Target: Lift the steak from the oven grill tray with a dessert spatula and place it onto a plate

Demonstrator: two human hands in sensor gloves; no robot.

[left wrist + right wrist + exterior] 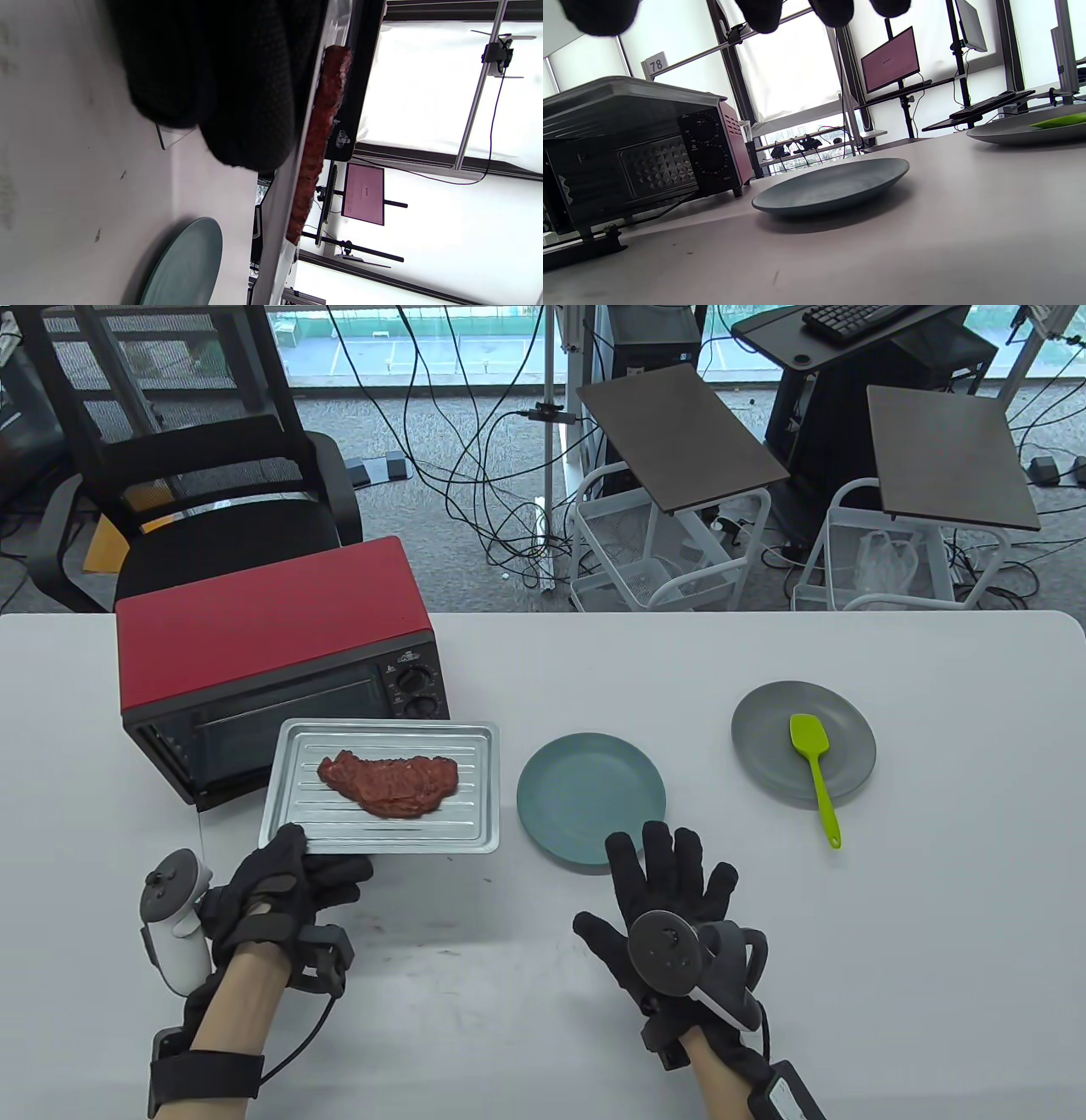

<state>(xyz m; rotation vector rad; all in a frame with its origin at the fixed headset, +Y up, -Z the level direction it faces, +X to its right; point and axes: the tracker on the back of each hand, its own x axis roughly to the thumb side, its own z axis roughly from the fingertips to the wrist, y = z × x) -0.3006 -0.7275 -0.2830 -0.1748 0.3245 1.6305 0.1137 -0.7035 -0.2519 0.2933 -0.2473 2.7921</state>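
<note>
Two gloved hands: left hand (280,891) fingers clamp the ribbed metal tray (475,831) bearing marbled steak (390,782); right hand (670,899) fingers splayed before the round teal plate (591,799).

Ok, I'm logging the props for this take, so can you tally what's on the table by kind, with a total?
Plates: 2, teal plate and grey plate
Spatulas: 1, green spatula, lying on the grey plate
Trays: 1, metal grill tray, gripped by the left hand
Steaks: 1, steak on the tray
Ovens: 1, red oven
Total: 6
</note>
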